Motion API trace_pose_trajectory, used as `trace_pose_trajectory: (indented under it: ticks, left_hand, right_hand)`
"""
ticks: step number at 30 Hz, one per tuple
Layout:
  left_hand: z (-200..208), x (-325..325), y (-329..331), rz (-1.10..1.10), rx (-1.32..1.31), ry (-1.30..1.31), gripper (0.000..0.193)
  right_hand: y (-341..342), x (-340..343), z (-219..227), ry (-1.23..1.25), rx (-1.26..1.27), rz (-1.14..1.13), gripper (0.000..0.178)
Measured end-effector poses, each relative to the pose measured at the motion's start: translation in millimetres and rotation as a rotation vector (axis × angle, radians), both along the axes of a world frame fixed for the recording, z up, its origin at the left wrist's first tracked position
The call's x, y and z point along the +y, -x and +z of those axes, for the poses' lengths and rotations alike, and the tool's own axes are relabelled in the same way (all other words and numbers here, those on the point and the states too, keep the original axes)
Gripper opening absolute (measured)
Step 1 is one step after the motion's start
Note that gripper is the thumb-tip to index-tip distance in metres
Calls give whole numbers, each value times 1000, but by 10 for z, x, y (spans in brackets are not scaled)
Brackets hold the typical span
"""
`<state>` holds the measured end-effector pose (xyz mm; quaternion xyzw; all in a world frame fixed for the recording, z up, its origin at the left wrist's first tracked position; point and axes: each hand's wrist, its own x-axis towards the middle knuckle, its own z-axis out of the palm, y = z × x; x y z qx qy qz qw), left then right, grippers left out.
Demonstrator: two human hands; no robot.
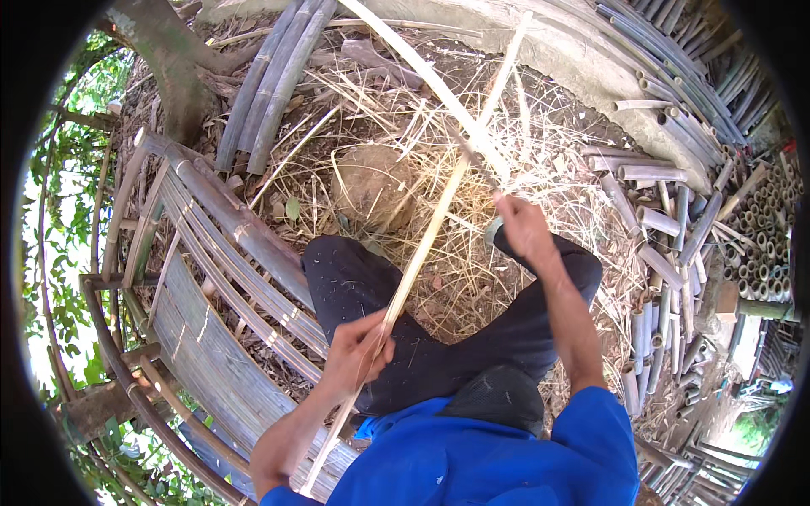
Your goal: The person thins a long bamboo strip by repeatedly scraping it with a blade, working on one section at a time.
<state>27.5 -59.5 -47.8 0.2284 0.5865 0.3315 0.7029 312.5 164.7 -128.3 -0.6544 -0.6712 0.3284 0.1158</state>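
My left hand (pixel 364 347) is closed round a long, pale split bamboo strip (pixel 428 240). The strip slants from beside my left forearm up past my knees. In my right hand (pixel 525 228), fingers wrapped round its handle, is a knife (pixel 481 165) with a dark narrow blade. That blade lies across the strip's upper part; whether it cuts in there I cannot tell. Beyond the blade, a pale length of bamboo (pixel 509 67) continues the strip's line, and a second pale strip (pixel 413 63) crosses it. Bright sun washes out the spot where they meet.
Thin shavings (pixel 460 261) cover the ground round a rounded stone (pixel 371 187). To the left stands a bamboo bench (pixel 211 337); grey bamboo poles (pixel 274 84) lie beside a tree trunk (pixel 173 76). Cut bamboo pieces (pixel 662 221) are heaped along the right, near stacked tubes (pixel 768 253).
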Motion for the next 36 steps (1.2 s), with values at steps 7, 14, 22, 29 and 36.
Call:
trace_pose_trajectory:
  ticks: [7, 14, 22, 29, 36]
  left_hand:
    - [-165, 326, -96, 158, -68, -13, 34]
    - [34, 210, -135, 141, -93, -30, 34]
    - [29, 6, -87, 121, -72, -9, 33]
    - [111, -388, 30, 60, 7, 61, 32]
    - [426, -1075, 121, -18, 225, 0, 28]
  right_hand:
    - [576, -1089, 261, -200, 33, 514, 62]
    - [406, -565, 262, -242, -85, 268, 62]
    - [314, -274, 330, -214, -175, 215, 66]
    - [172, -188, 328, -170, -229, 288, 75]
    - [-543, 760, 188, -185, -336, 38, 90]
